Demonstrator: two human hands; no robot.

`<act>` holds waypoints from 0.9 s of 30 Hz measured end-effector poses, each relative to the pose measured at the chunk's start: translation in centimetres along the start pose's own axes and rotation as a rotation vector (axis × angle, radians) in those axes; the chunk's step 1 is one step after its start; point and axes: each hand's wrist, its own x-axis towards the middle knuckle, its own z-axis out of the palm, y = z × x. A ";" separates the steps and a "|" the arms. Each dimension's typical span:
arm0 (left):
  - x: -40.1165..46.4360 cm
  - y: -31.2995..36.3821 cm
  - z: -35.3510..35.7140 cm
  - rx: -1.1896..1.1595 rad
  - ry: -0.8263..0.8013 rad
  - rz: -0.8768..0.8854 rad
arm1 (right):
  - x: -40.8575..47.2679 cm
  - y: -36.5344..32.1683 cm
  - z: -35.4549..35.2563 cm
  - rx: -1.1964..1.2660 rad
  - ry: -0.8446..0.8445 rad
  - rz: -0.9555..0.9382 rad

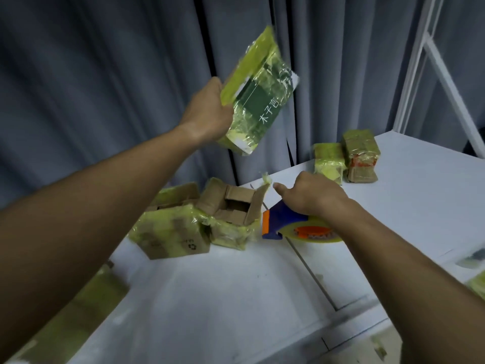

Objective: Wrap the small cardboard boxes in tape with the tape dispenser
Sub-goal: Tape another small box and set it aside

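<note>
My left hand [207, 111] grips a green and white box [258, 101] covered in yellowish tape and holds it up, tilted, in front of the curtain. My right hand [309, 195] grips the blue and orange tape dispenser [283, 223] low over the white table [236, 298]; its roll of yellow tape [315, 236] sits under my wrist. To the left of the dispenser lie a taped cardboard box [170, 232] and an open cardboard box [233, 208] partly covered in tape. Two wrapped boxes [346, 160] stand at the table's far edge.
A grey curtain [105, 74] hangs behind the table. A white frame [433, 61] rises at the right. More cardboard [91, 298] lies at the table's left edge, blurred. Another yellowish object [479, 283] shows at the right edge.
</note>
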 end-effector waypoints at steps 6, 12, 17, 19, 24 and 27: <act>-5.1 -1.8 -3.0 0.103 -0.077 0.083 | -2.6 1.7 -2.2 0.034 0.095 -0.007; -12.0 -4.4 -5.6 0.220 -0.127 0.113 | -4.7 1.3 -3.0 0.067 0.157 -0.060; -17.6 -6.2 -7.1 0.290 -0.131 0.075 | -6.2 0.0 -2.9 0.020 0.189 -0.143; -19.5 -6.5 -7.7 0.302 -0.135 0.064 | -7.0 -0.6 -3.0 0.012 0.202 -0.169; -23.8 -7.5 -9.1 0.298 -0.083 0.017 | -9.5 -2.5 -2.8 0.011 0.229 -0.239; -26.1 -8.5 -9.4 0.297 -0.044 -0.038 | -10.2 -3.5 -1.8 -0.010 0.244 -0.279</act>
